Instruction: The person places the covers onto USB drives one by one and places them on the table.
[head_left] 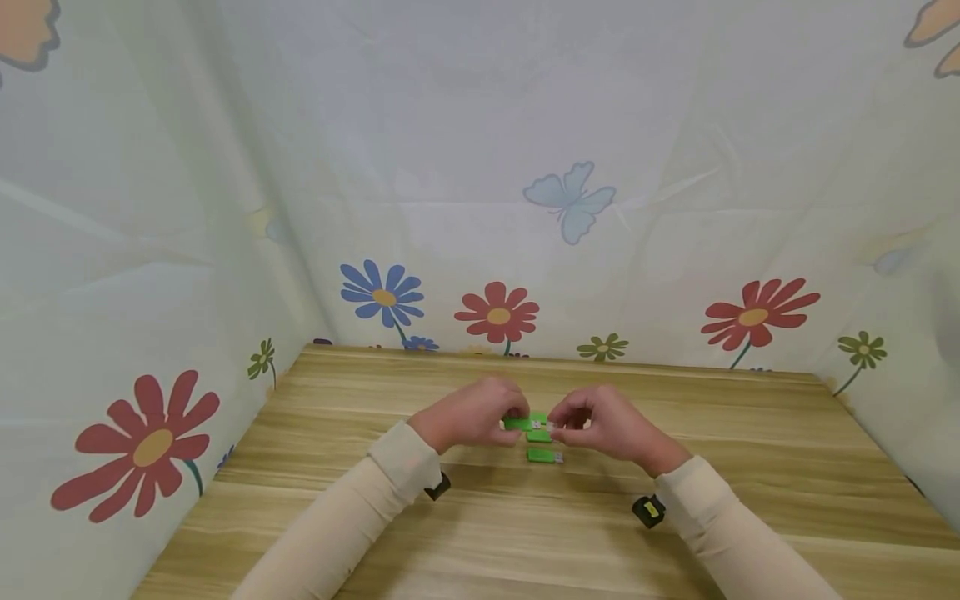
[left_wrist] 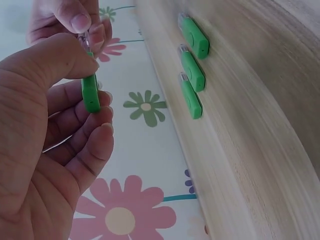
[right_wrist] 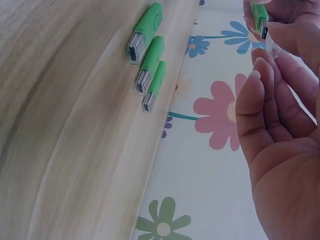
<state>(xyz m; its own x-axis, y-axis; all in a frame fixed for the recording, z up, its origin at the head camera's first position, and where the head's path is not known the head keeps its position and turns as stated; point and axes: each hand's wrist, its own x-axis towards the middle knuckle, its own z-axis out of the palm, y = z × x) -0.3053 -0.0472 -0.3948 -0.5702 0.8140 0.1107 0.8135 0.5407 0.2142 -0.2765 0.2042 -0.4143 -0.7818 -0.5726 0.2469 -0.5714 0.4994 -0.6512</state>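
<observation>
Spanning the lower frame, a wood-grain table (head_left: 750, 433) is backed by flowered fabric (head_left: 225, 208). A glossy green USB stick (left_wrist: 90, 93) is pinched by the left hand (head_left: 468, 412); its clear cap (right_wrist: 272, 46) is pinched by the right hand (head_left: 607, 425).

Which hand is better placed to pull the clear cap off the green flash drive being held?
The right hand, probably. The left hand already pinches the green plastic flash drive by its body, while the right hand's fingertips sit at the drive's clear capped end, so the left can just hold steady.
</observation>
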